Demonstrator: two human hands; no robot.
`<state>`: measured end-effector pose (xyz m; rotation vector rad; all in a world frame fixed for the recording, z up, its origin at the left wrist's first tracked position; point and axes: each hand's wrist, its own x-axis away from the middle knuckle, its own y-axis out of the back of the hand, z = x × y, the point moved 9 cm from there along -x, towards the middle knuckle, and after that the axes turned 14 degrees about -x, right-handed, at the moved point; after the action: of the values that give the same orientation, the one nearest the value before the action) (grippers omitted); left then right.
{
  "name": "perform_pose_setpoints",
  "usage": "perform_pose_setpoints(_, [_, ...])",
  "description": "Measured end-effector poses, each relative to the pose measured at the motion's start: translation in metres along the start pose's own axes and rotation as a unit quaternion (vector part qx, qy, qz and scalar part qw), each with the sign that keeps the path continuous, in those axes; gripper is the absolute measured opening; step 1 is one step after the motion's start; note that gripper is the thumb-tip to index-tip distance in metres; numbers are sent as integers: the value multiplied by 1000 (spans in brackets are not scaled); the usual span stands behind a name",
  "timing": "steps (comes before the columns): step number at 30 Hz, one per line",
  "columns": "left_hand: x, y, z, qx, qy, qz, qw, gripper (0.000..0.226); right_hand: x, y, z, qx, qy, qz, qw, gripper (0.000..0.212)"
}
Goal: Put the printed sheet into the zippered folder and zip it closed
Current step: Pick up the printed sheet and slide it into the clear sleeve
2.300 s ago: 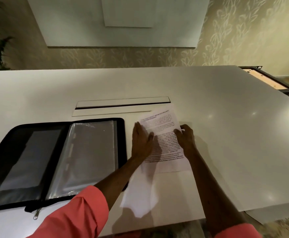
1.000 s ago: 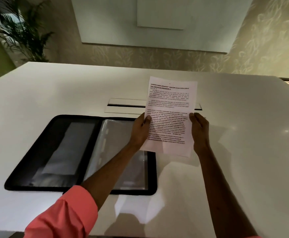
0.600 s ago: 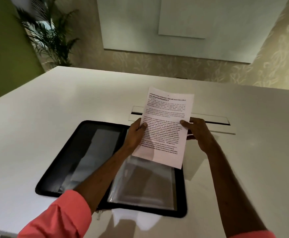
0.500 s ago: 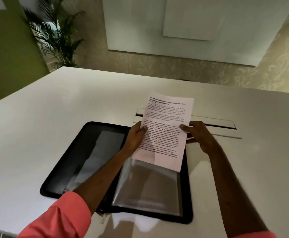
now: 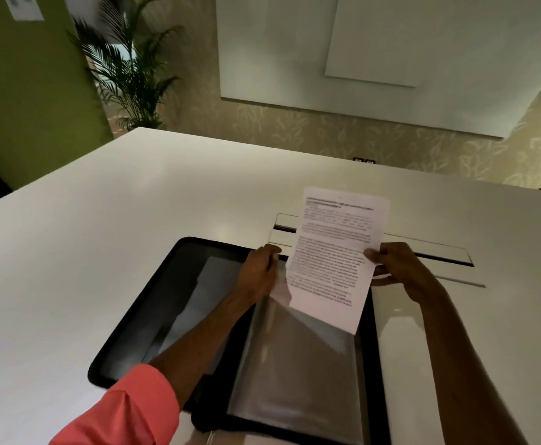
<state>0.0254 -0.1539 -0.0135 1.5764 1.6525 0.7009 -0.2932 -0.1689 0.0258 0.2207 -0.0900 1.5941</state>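
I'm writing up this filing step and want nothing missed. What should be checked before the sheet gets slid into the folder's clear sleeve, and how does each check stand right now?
1. Folder lies open and flat on the table: ok.
2. Sheet held over the sleeve: ok, its lower corner hangs above it.
3. Right hand has a grip on the sheet's right edge: ok.
4. Left hand is at the sleeve's top edge, off the sheet; whether it holds the mouth open: cannot tell.
5. Sheet squared with the sleeve: not ok, it is tilted.
6. Sheet free of creases: ok.
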Motion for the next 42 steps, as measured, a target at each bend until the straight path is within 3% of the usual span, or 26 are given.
perform_pose_setpoints(5, [3,-26,-12,-207,-109,69,970,55,-2,44,18,-102,62,-126,985,12])
perform_pose_setpoints(9, [3,-35,-19,-262,-132,52,955,46,0,52,23,-151,120,-204,960,26])
perform_pose_setpoints(17, [-6,-34,-30,-261,-143,36,954,33,-1,35,25,-190,180,-229,938,16])
perform_pose_setpoints(21, [-10,-38,-35,-258,-156,53,952,33,-2,22,36,-206,198,-224,932,33])
perform_pose_setpoints(25, [-15,-41,-39,-264,-162,73,948,38,-20,13,38,-220,211,-217,927,29])
perform_pose_setpoints(31, [-16,-42,-42,-267,-152,73,949,30,-42,-12,35,-205,206,-194,937,19])
perform_pose_setpoints(42, [-17,-41,-46,-281,-158,66,944,45,-55,-33,13,-162,161,-159,961,11])
